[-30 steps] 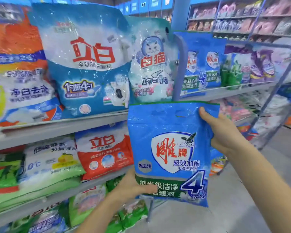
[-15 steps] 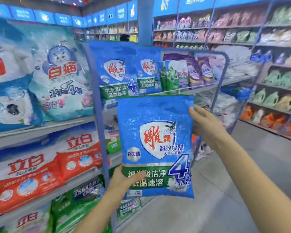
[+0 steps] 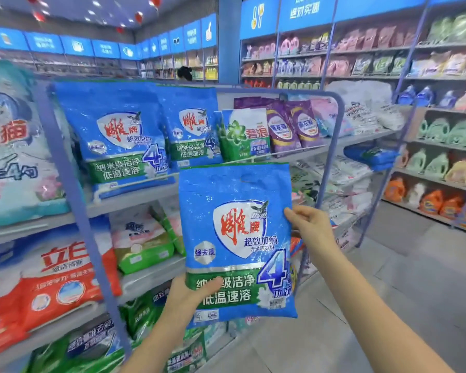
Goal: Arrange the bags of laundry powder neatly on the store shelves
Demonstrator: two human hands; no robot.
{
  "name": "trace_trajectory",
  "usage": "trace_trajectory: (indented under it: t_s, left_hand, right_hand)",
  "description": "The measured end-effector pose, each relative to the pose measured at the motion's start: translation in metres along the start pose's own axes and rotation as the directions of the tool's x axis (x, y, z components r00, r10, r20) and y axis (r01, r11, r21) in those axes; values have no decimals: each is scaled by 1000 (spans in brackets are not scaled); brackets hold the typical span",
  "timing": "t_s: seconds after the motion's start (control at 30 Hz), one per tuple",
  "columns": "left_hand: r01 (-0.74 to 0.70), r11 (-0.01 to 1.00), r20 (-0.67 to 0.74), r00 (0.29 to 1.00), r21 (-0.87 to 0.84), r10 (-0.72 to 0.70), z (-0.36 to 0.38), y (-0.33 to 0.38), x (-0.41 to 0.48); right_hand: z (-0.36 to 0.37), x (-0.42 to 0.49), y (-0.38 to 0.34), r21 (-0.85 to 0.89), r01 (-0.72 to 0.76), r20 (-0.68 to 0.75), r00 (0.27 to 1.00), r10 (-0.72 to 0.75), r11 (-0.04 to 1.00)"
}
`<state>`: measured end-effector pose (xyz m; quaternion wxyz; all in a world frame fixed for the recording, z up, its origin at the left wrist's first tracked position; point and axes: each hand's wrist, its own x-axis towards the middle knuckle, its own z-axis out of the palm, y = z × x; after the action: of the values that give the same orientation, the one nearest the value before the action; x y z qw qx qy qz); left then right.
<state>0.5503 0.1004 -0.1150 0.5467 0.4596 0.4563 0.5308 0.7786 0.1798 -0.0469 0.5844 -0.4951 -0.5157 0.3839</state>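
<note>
Head view: a blue bag of laundry powder (image 3: 237,238) is held upright at centre, in the aisle just in front of the shelves. The left hand (image 3: 191,294), at the bag's 7 o'clock, clamps its lower part with the thumb on the front and the fingers hidden behind. The right hand (image 3: 310,224), at 3 o'clock, pinches the side edge with curled fingers. Matching blue bags (image 3: 113,135) stand on the grey shelf (image 3: 135,199) at 10 o'clock. Grey floor (image 3: 401,278) lies at 4 o'clock, and stocked wall shelving (image 3: 361,51) at 1 o'clock.

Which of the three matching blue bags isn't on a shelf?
The front bag, held by the left hand and right hand; the other two stand on the shelf.
</note>
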Motion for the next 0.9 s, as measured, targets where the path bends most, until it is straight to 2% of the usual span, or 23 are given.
trace_trajectory:
  t_s: [0.13,0.23,0.37,0.53,0.67,0.77,0.9]
  left_hand:
    - [-35,999,-133,991,-14,33,-2,12,48]
    - [-95,995,-199,976,-15,91,-1,30,88]
    - [-201,978,-294,933,53,208,-5,69,153]
    - [-302,932,-382,852,200,358,-5,106,220]
    - [-268,876,-412,802,400,433,-19,128,263]
    - [-231,871,-446,785,435,430,-24,140,287]
    - [-172,867,-527,733,467,430,-23,148,313]
  right_hand:
    - [8,28,9,87,-23,88,996,15,996]
    - [20,50,25,3,-12,251,968,11,1000]
    - [46,98,22,-82,119,413,907,-74,990]
    - [75,174,4,-34,170,398,906,-142,985]
    - [92,230,-13,-18,165,448,883,-139,986]
    - [104,270,-19,-58,171,475,871,-124,983]
    - [123,308,-21,-68,245,562,811,-166,967]
